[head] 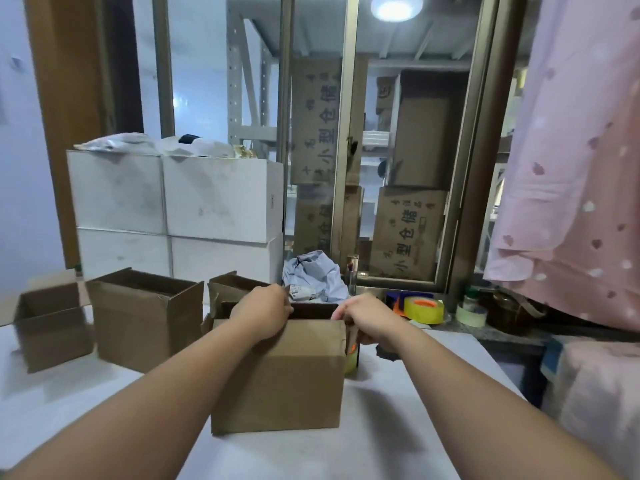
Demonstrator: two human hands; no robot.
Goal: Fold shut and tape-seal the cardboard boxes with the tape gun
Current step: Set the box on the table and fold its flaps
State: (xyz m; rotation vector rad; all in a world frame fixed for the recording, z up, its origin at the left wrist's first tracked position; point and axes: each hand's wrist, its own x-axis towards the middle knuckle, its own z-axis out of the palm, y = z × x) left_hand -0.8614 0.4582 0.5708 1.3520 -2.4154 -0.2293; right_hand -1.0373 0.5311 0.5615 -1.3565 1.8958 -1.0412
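Note:
A brown cardboard box (277, 379) stands on the white table (398, 427) in front of me, its top still open. My left hand (263, 311) lies over the box's top left, fingers curled round a flap at the far edge. My right hand (367, 318) grips the box's upper right corner, fingers curled over the edge. A yellow tape roll, likely part of the tape gun (352, 358), peeks out just behind the box's right side, mostly hidden.
Three open cardboard boxes (145, 317) (52, 323) (232, 289) stand at the left and behind. White boxes (173, 209) are stacked at the back. Tape rolls (424, 308) sit on the sill at the right, near a crumpled bag (315, 275). Pink cloth (571, 168) hangs at the right.

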